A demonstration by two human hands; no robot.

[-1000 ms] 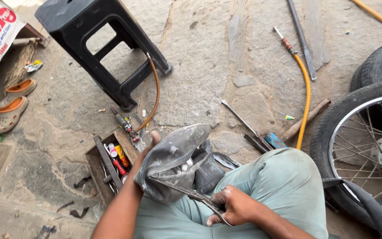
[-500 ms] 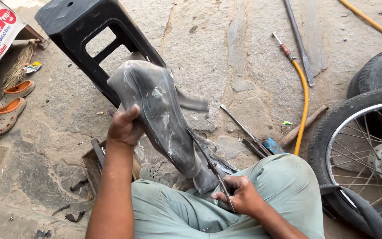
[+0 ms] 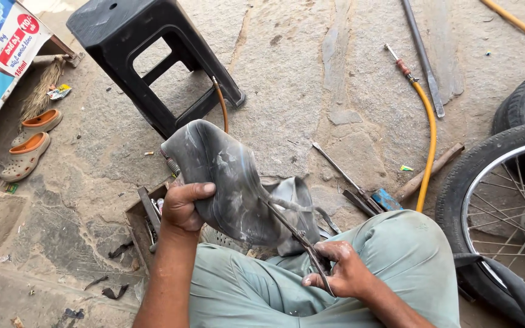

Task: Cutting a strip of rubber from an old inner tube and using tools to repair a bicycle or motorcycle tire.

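My left hand [image 3: 183,206] grips a grey rubber inner tube [image 3: 226,176], held up and folded over in front of my lap. My right hand [image 3: 338,273] rests on my right knee and is closed on long metal scissors [image 3: 296,237]. Their blades reach up and left into the tube's rubber. A loose flap of the tube [image 3: 296,206] hangs down between my two hands over my grey-green trousers [image 3: 408,255].
A black plastic stool [image 3: 147,54] stands ahead on the stone floor. An open tool box [image 3: 147,218] sits under my left hand. A spoked wheel with tyre [image 3: 493,200], a yellow hose [image 3: 429,140], metal rods, a wooden handle and orange sandals [image 3: 28,146] lie around.
My left hand first lifted the bunched tube up and stretched it out, then lowered it toward my lap. My right hand stayed on my knee with the scissors at the rubber.
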